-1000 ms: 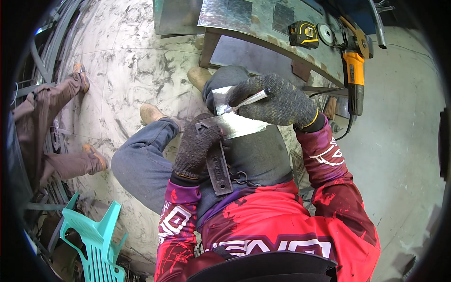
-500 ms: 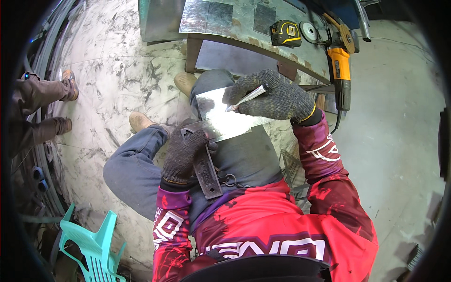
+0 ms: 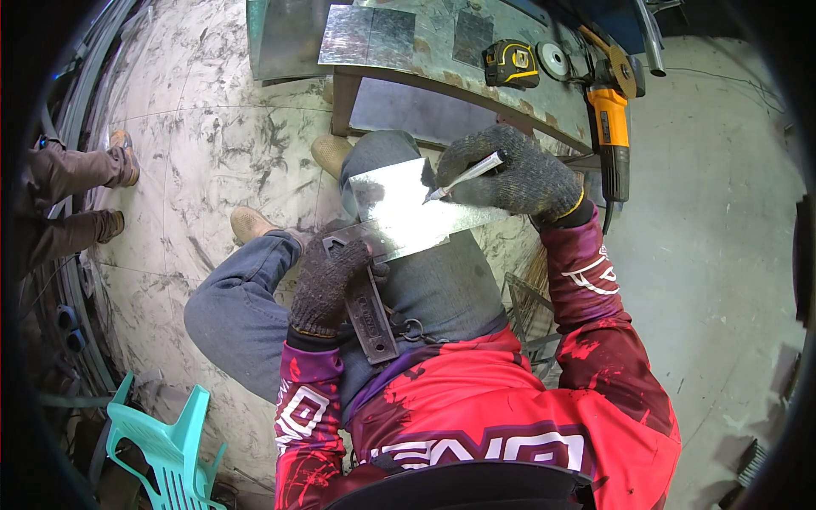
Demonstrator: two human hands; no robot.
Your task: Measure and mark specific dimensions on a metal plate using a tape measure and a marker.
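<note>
A shiny metal sheet (image 3: 384, 189) rests across my thigh, its middle washed out by glare. My gloved left hand (image 3: 327, 285) is closed around a try square (image 3: 371, 319). The square's dark handle points back toward my waist, and its blade lies across the sheet, partly lost in the glare. In my gloved right hand (image 3: 518, 174) a silver marker pen (image 3: 469, 175) is pinched, tilted, with its tip at the sheet's bright surface. I cannot make out any line under the tip.
Ahead stands a metal bench (image 3: 442, 72) with cut metal pieces (image 3: 365, 36), a tape measure (image 3: 512, 64) and a disc (image 3: 553, 61). An orange angle grinder (image 3: 609, 119) hangs at its right end. A teal plastic chair (image 3: 170, 442) is at lower left; another person's legs (image 3: 81, 170) are at far left.
My right hand has moved to the right with the marker pen, its tip shifting right over the sheet. The left hand stays on the try square.
</note>
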